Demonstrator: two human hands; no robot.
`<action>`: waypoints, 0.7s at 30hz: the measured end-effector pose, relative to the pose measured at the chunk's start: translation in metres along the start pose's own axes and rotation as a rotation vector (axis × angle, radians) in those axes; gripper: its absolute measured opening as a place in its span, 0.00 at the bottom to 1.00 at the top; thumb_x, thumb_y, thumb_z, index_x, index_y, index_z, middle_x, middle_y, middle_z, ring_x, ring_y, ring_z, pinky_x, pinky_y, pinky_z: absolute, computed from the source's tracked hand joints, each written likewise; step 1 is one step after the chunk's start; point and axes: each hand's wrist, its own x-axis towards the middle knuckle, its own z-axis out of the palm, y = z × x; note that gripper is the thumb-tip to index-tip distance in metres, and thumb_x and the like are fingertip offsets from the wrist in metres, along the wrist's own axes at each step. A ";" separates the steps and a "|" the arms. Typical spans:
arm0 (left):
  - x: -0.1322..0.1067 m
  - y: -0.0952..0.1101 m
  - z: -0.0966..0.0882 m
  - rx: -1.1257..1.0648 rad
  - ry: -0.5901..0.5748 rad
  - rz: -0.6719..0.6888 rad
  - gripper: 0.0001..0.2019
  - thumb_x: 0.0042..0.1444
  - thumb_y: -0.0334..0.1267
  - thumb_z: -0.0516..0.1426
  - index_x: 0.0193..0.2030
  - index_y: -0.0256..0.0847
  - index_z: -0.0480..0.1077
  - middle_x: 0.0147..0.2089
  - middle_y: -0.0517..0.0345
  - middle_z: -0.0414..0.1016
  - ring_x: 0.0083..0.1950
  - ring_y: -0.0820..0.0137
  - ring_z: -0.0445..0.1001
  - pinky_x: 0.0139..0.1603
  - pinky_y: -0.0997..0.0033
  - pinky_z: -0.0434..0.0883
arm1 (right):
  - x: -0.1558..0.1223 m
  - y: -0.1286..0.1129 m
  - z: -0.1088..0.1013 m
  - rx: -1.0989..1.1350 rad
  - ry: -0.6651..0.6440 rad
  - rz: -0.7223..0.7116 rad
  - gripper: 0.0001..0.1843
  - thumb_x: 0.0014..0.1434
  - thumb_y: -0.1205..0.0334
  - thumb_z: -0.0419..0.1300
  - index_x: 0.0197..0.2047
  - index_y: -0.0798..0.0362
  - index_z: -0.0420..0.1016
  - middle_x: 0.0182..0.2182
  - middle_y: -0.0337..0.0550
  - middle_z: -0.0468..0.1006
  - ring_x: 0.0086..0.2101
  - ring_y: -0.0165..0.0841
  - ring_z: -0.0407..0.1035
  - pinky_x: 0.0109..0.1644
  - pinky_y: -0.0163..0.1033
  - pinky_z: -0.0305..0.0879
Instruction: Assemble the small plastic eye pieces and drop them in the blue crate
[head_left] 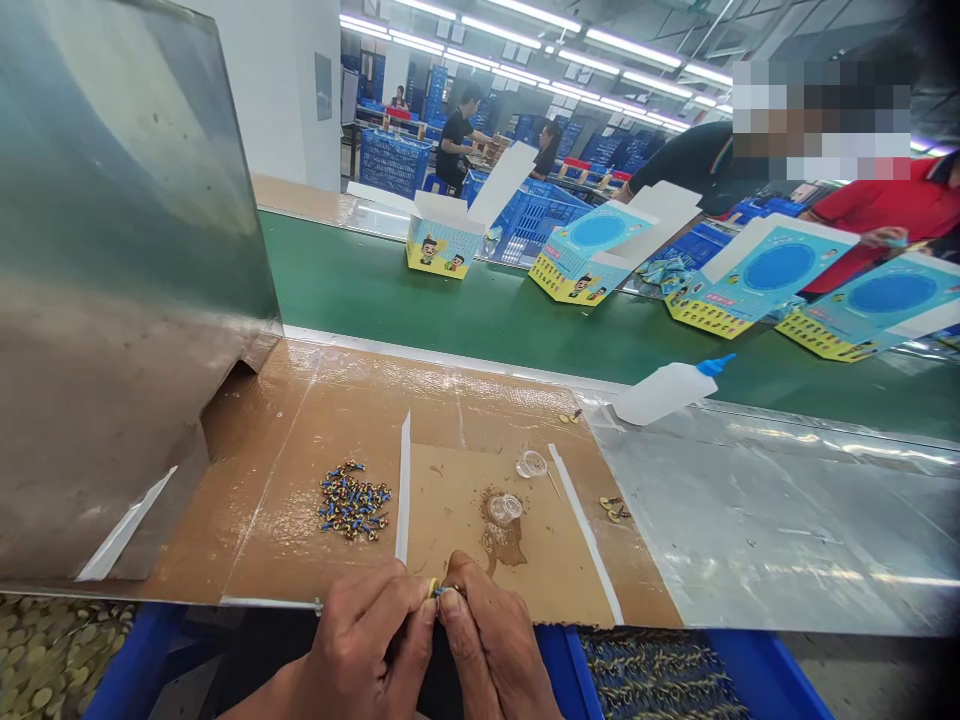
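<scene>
The left hand (360, 640) and right hand (491, 640) are together, their fingertips (429, 610) clamped on a small yellow-and-blue part (442, 591) just over the near edge of a cardboard sheet (525, 570). The part's long axis runs roughly side to side, its yellow end toward the left hand and its blue end toward the right.

At 11 o'clock lies a heap of similar blue-and-gold parts (354, 500). At 1 o'clock, two clear plastic cups (505, 508) sit beside a brown smear (502, 547) (glue, perhaps). Farther out at 1 o'clock, a white squeeze bottle (656, 393) lies on its side, its blue nozzle pointing toward 2 o'clock.

Beyond it, yellow-and-blue cartoon boxes (442, 235) stand on a green conveyor belt (465, 300) (their print is too small to read). A co-worker in a red shirt (885, 210) stands at 2 o'clock, and blue plastic crates (394, 160) fill the factory hall at 12 o'clock.
</scene>
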 end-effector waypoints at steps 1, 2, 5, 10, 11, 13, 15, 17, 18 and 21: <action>0.000 0.000 0.000 0.002 0.004 -0.003 0.09 0.70 0.26 0.51 0.44 0.42 0.70 0.31 0.55 0.80 0.29 0.67 0.79 0.28 0.69 0.70 | 0.000 -0.001 -0.001 -0.008 0.001 0.001 0.17 0.81 0.62 0.42 0.36 0.46 0.58 0.27 0.35 0.65 0.25 0.33 0.64 0.28 0.41 0.55; 0.000 -0.001 0.000 -0.004 0.005 -0.001 0.09 0.69 0.26 0.51 0.43 0.42 0.71 0.31 0.55 0.80 0.29 0.67 0.79 0.27 0.69 0.70 | 0.001 -0.002 -0.002 -0.022 0.001 -0.002 0.18 0.81 0.61 0.41 0.36 0.46 0.58 0.27 0.35 0.66 0.25 0.33 0.64 0.29 0.42 0.56; 0.001 -0.003 -0.001 -0.045 -0.019 0.009 0.09 0.67 0.25 0.53 0.41 0.42 0.71 0.31 0.54 0.80 0.29 0.68 0.78 0.27 0.69 0.70 | 0.004 -0.008 -0.009 -0.050 -0.019 0.001 0.18 0.81 0.60 0.41 0.36 0.46 0.61 0.28 0.37 0.69 0.26 0.35 0.67 0.31 0.42 0.60; 0.001 -0.003 -0.001 -0.047 -0.048 -0.031 0.10 0.66 0.23 0.53 0.42 0.41 0.73 0.32 0.54 0.79 0.30 0.68 0.76 0.30 0.69 0.69 | 0.007 -0.016 -0.020 -0.044 -0.066 0.075 0.15 0.79 0.60 0.45 0.40 0.46 0.69 0.31 0.42 0.76 0.29 0.39 0.71 0.37 0.43 0.67; 0.001 -0.003 0.000 -0.050 -0.057 -0.040 0.10 0.67 0.23 0.53 0.42 0.41 0.73 0.31 0.55 0.78 0.29 0.69 0.75 0.30 0.69 0.69 | 0.007 -0.014 -0.019 -0.041 -0.070 0.090 0.15 0.79 0.59 0.46 0.40 0.46 0.69 0.31 0.42 0.76 0.30 0.39 0.71 0.38 0.43 0.67; 0.001 -0.004 0.000 -0.060 -0.086 -0.078 0.10 0.67 0.24 0.53 0.42 0.41 0.72 0.30 0.58 0.76 0.29 0.70 0.74 0.31 0.70 0.68 | 0.006 -0.008 -0.016 -0.018 -0.065 0.122 0.16 0.79 0.57 0.45 0.39 0.46 0.68 0.31 0.42 0.76 0.30 0.38 0.71 0.37 0.42 0.66; 0.002 -0.004 0.000 -0.066 -0.123 -0.150 0.10 0.69 0.26 0.52 0.41 0.42 0.72 0.31 0.59 0.75 0.31 0.70 0.74 0.33 0.70 0.68 | 0.007 0.002 -0.013 0.030 -0.063 0.174 0.18 0.79 0.54 0.45 0.37 0.46 0.66 0.30 0.40 0.74 0.30 0.37 0.69 0.36 0.41 0.64; 0.005 -0.003 -0.001 -0.069 -0.162 -0.234 0.11 0.71 0.29 0.52 0.38 0.42 0.71 0.31 0.60 0.75 0.32 0.71 0.74 0.34 0.71 0.68 | 0.013 0.009 -0.012 0.104 -0.116 0.251 0.20 0.79 0.52 0.46 0.33 0.47 0.61 0.28 0.36 0.70 0.29 0.35 0.65 0.36 0.39 0.61; 0.007 -0.003 -0.001 -0.077 -0.180 -0.272 0.12 0.72 0.30 0.51 0.37 0.42 0.71 0.30 0.60 0.75 0.31 0.71 0.74 0.33 0.71 0.67 | 0.017 0.012 -0.014 0.149 -0.155 0.295 0.21 0.78 0.51 0.46 0.31 0.47 0.59 0.27 0.35 0.67 0.29 0.34 0.63 0.35 0.39 0.59; 0.012 -0.002 -0.003 -0.128 -0.213 -0.375 0.16 0.74 0.34 0.49 0.34 0.43 0.71 0.29 0.59 0.75 0.29 0.71 0.73 0.30 0.72 0.66 | 0.030 0.013 -0.019 0.279 -0.238 0.386 0.22 0.76 0.52 0.46 0.28 0.48 0.54 0.25 0.33 0.59 0.27 0.32 0.56 0.33 0.38 0.54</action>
